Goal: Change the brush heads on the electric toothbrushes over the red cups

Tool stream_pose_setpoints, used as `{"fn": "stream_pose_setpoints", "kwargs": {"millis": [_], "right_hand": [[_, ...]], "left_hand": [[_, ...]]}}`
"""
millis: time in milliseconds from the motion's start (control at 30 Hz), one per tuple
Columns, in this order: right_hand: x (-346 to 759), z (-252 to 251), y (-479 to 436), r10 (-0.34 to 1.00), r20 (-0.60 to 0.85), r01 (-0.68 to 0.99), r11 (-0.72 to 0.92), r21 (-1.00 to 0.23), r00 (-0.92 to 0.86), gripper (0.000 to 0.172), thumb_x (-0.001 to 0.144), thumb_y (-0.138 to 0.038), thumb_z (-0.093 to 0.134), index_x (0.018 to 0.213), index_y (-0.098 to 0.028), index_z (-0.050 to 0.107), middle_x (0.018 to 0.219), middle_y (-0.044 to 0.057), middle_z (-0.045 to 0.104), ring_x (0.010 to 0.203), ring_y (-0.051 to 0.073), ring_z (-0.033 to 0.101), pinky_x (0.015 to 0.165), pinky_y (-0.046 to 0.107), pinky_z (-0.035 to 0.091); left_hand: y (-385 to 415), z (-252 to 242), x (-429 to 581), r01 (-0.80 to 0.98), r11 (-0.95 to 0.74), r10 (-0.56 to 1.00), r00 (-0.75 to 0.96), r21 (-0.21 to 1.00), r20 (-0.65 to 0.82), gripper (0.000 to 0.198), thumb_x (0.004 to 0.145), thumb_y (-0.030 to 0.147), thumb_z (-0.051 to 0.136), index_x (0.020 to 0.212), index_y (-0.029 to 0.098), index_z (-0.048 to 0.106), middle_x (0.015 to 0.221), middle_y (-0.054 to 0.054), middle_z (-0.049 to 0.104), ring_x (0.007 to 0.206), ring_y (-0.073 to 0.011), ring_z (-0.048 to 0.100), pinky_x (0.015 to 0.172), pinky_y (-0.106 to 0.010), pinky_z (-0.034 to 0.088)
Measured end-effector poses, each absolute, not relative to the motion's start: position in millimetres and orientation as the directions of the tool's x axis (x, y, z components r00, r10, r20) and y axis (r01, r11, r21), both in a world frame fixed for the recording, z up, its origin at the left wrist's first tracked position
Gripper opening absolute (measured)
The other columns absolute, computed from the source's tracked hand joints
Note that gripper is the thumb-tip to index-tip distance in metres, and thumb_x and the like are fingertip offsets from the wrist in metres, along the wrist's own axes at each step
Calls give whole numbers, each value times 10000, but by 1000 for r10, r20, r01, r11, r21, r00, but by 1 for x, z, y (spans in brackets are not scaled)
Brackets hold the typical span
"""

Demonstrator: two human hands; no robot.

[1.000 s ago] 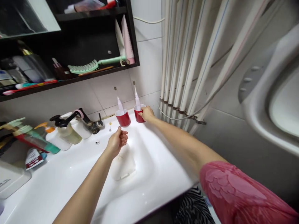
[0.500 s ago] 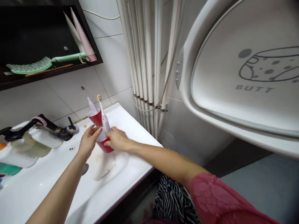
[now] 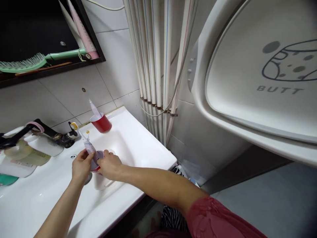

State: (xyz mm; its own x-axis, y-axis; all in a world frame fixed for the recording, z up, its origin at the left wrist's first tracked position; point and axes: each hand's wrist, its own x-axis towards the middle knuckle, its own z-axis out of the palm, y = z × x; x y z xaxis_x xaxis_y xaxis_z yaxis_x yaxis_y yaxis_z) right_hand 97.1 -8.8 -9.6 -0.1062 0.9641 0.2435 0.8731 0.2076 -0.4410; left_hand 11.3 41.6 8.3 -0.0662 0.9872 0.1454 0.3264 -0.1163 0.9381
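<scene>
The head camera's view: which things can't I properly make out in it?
All in the head view:
Nearer red cup: mostly hidden by the left hand and right hand.
Nearer toothbrush: lower end hidden by the left hand and cup.
Green hairbrush: bristle end cut off by the left edge.
White basin: drawing cut off by the right edge.
Yellowish bottle: print too small to read.

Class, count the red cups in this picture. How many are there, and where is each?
2. One red cup stands at the back of the sink; the other cup is in the right hand, partly hidden by it. No third shows.
</scene>
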Motion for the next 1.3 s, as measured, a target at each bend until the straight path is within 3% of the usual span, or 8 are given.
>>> {"fn": "stream_pose_setpoints", "kwargs": {"millis": [267,433,533,667,733,800,1067,1300], "right_hand": [[91,-20,-4,969,222,868,197,-456,-104,323,632,-397,424,834,-169,530,880,97,445,722,200,485,554,312,417],[100,-6,-13,949,316,712,225,-666,-5,312,606,-300,462,890,-179,499,925,82,460,819,220,464,675,364,384],[111,15,-11,913,392,442,306,-843,115,213,638,-180,420,829,-183,514,951,48,479,883,159,440,779,305,335],[115,50,3,920,390,217,375,-901,30,275,716,-288,322,902,-141,461,810,47,541,693,100,509,608,233,410],[112,62,9,969,244,-126,238,-963,-28,238,672,-315,406,795,-135,499,654,12,552,583,85,511,547,212,405],[108,66,14,982,174,-263,149,-953,-74,203,632,-307,467,723,-131,507,559,-14,535,501,71,494,510,203,396],[106,44,29,989,-10,-499,-84,-862,-150,182,653,-309,468,755,-158,478,615,8,553,557,105,536,421,182,366],[103,38,29,991,-17,-433,-72,-898,-130,182,664,-342,453,696,-165,477,562,-15,527,516,95,518,414,180,343]], "left_hand": [[40,24,7,84,-237,932,-262,968,251,188,476,162,574,657,168,526,610,64,503,584,-65,434,667,-230,376],[27,55,-3,-139,-373,899,-297,917,321,199,472,175,582,652,168,498,636,66,500,624,-73,448,638,-241,390],[13,59,-7,-204,-275,956,-167,940,243,201,469,195,590,642,166,493,602,60,498,594,-69,448,565,-194,378],[0,45,1,-173,-36,983,169,984,66,254,490,218,591,716,148,499,565,43,502,479,-54,412,477,-180,337],[-1,38,8,-184,53,964,267,981,-1,275,505,244,587,744,141,497,539,40,493,457,-59,410,464,-189,326],[0,33,12,-235,110,944,328,966,-28,297,503,267,594,750,137,493,507,43,476,434,-58,402,453,-192,314],[9,14,4,-431,420,839,520,799,-161,321,652,446,386,716,139,457,551,-17,497,446,-93,457,459,-229,321],[7,5,10,-379,302,908,393,875,-143,315,645,444,396,669,134,447,522,-4,468,389,-70,416,406,-210,299]]}}
